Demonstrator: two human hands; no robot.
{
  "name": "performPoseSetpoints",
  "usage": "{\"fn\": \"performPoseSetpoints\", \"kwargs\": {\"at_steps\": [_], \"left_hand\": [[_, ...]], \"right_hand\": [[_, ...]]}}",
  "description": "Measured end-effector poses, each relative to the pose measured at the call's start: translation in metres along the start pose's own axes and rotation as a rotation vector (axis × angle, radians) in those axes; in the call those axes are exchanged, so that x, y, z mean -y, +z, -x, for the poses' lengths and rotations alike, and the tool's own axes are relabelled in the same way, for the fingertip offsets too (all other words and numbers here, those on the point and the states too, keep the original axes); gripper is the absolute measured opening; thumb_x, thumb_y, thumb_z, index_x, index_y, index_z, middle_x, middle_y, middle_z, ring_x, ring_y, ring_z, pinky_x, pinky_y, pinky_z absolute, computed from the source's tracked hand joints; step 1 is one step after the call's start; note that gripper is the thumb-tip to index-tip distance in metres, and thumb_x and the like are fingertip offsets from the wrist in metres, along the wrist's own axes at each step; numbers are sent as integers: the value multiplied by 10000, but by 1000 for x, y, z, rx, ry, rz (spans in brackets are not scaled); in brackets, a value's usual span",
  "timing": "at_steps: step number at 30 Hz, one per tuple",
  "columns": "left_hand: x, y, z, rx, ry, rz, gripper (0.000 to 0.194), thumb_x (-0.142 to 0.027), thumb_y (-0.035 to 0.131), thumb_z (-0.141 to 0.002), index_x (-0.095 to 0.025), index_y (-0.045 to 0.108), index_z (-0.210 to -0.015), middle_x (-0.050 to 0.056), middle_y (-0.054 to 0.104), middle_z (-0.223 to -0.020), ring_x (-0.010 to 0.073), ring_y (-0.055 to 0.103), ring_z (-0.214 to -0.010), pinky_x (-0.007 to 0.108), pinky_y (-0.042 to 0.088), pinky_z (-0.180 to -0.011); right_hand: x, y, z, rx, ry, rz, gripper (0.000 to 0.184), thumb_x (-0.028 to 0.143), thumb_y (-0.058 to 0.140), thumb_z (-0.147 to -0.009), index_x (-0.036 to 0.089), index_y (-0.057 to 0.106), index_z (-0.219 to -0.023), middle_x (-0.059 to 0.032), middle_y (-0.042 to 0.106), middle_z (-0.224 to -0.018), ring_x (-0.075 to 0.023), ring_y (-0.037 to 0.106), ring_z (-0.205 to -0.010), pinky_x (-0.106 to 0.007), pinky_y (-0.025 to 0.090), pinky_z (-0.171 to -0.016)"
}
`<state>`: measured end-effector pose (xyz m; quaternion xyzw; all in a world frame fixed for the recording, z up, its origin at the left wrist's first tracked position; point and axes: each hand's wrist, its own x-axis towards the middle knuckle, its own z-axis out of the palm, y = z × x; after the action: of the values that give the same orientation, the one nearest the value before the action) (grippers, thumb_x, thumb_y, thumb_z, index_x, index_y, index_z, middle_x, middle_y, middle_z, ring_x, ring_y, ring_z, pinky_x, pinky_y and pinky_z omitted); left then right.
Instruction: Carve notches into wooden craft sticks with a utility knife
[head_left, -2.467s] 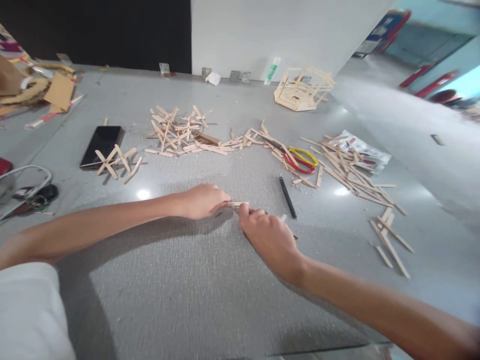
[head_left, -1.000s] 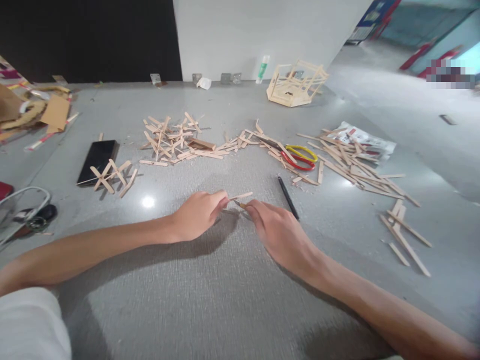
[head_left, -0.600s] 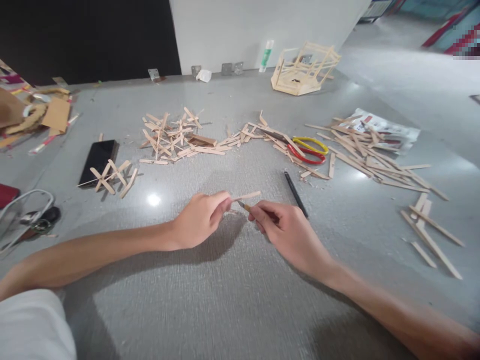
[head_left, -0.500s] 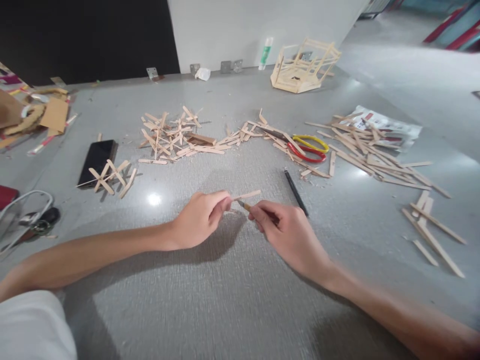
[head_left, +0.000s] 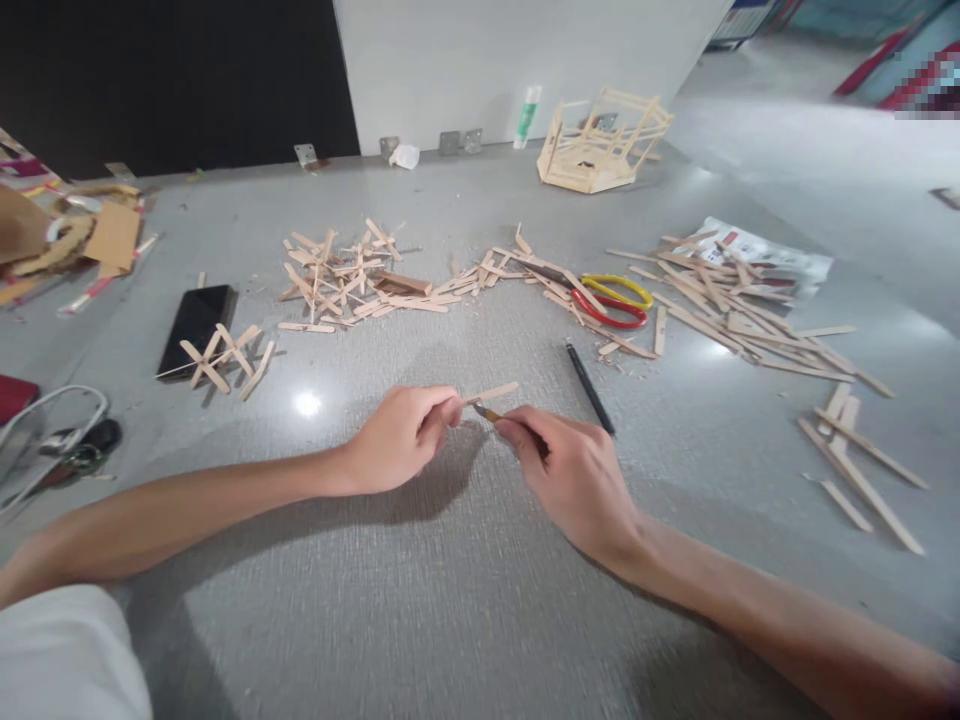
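Observation:
My left hand (head_left: 401,435) pinches one end of a wooden craft stick (head_left: 496,392), whose free end points right. In my right hand (head_left: 574,470) is a craft knife (head_left: 487,412) with a yellowish handle. Its blade tip meets or nearly meets the stick close to my left fingertips. Much of the knife handle is hidden inside my right fist. A black pen-like tool (head_left: 590,388) lies on the table just beyond my right hand.
Scissors (head_left: 615,300) with red and yellow handles lie among stick pieces. Loose craft sticks (head_left: 735,310) spread at right; stick crosses (head_left: 337,270) are heaped mid-table. A stick frame (head_left: 592,150) and glue stick (head_left: 527,117) stand at the back. A phone (head_left: 196,325) lies left.
The knife and my right hand have shifted slightly left and down against the stick. My left hand keeps its pinch. The whole view has tilted a little.

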<state>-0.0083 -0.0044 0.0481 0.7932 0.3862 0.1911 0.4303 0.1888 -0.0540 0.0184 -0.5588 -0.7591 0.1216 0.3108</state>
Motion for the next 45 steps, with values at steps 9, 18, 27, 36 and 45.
{"fn": "performPoseSetpoints", "kwargs": {"at_steps": [9, 18, 27, 36, 45], "left_hand": [[6, -2, -2, 27, 45, -80, 387, -297, 318, -1003, -177, 391, -643, -42, 432, -515, 76, 361, -458, 211, 283, -496], [7, -4, -5, 76, 26, -92, 400, -313, 324, -997, -170, 407, -633, -41, 424, -515, 74, 357, -461, 207, 266, -487], [16, -2, -6, 74, 83, -101, 404, -331, 318, -1003, -167, 403, -643, -38, 425, -534, 76, 343, -482, 221, 245, -501], [13, -4, -7, 82, 69, -81, 407, -336, 324, -1002, -168, 397, -638, -40, 431, -527, 73, 357, -474, 209, 264, -499], [10, -5, -8, 119, -49, 25, 356, -255, 316, -986, -182, 407, -650, -76, 429, -407, 74, 444, -345, 199, 374, -518]], "right_hand": [[-2, 1, 4, 16, -86, 246, 367, 333, 388, -1006, 181, 642, -790, -14, 666, -669, -103, 550, -526, -255, 283, -501], [-4, 2, 6, -14, -169, 379, 342, 290, 416, -1000, 190, 603, -731, -3, 631, -633, -109, 534, -524, -273, 233, -513], [-2, 1, 7, 14, -237, 480, 294, 200, 409, -992, 196, 574, -748, 3, 604, -637, -121, 548, -568, -281, 269, -529], [0, 0, 6, -20, -345, 611, 291, 133, 421, -976, 183, 608, -758, -4, 602, -637, -128, 537, -581, -289, 308, -557], [-4, -9, -15, 246, 90, -10, 349, 308, 426, -969, 197, 570, -672, 7, 611, -594, -117, 512, -525, -263, 323, -539]]}}
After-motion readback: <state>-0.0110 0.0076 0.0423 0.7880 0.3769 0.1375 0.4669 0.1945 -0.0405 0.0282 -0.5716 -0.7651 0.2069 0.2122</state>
